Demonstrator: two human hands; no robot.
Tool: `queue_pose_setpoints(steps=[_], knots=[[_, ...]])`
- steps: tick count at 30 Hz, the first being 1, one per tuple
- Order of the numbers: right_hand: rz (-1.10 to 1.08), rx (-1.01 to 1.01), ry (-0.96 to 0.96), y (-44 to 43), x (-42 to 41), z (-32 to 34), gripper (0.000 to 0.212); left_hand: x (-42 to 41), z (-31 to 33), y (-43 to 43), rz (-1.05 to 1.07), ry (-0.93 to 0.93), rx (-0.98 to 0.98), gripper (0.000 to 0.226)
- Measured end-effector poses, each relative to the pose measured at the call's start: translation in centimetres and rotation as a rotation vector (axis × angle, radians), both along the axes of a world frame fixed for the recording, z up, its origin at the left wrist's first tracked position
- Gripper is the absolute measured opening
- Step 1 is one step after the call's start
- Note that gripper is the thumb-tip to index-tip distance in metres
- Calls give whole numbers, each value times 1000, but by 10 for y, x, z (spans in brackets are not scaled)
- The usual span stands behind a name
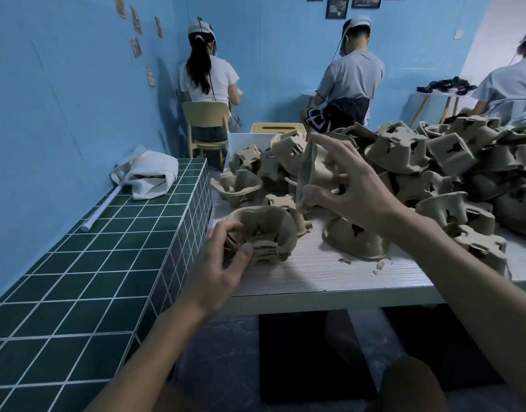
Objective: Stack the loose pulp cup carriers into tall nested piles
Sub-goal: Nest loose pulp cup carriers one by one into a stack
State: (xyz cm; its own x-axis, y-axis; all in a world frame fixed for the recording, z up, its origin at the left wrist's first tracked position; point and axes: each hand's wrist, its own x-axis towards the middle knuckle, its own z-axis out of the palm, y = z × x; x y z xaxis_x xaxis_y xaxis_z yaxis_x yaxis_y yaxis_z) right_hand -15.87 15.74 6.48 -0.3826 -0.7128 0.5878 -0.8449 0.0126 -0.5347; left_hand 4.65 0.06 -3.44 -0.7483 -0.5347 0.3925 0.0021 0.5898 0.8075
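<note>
Blue walls (62,114) backed the table (315,278), where the left hand (217,272) gripped a short stack (264,233); the right hand (354,197) pinched one carrier (312,171), raised just right of it.

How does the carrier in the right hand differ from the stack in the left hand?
The carrier is a single piece; the stack is several nested layers. The right hand holds the carrier up in the air; the left hand grips the stack, which rests on the table. Both are tan pulp.
</note>
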Motion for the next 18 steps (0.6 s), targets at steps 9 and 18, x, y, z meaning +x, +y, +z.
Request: queue_pose_setpoints(steps=[9, 18], knots=[[200, -145, -447, -7, 38, -19, 59, 2, 2, 2, 5, -6, -12, 59], [290, -85, -576, -13, 52, -43, 58, 3, 8, 6, -67, 38, 80, 101]])
